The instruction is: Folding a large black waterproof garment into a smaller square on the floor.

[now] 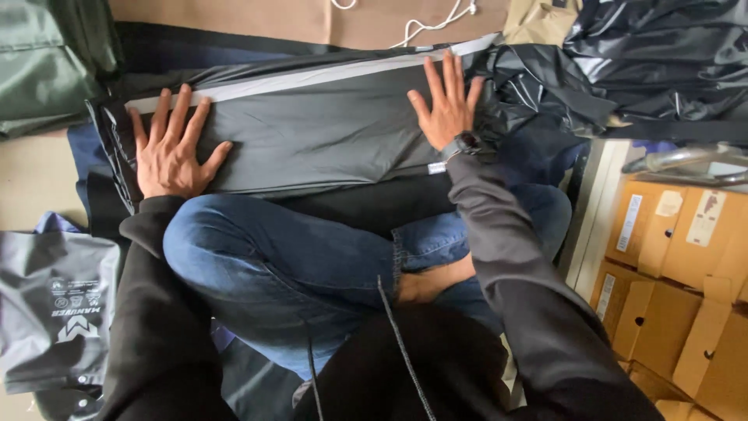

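A folded dark grey fabric (312, 132) with a pale grey strip along its far edge lies flat on the floor in front of my crossed legs. My left hand (170, 148) presses palm-down on its left end, fingers spread. At the right end my right hand (448, 105) also lies flat with fingers apart, a dark watch on the wrist. Neither hand grips anything. I wear a dark hooded top and blue jeans.
Crumpled black fabric (623, 70) piles up at the right. Cardboard boxes (670, 257) stand at the lower right. A grey plastic bag (54, 312) lies at the lower left, green fabric (39, 62) at the upper left, and a white cord (436, 23) lies beyond the folded piece.
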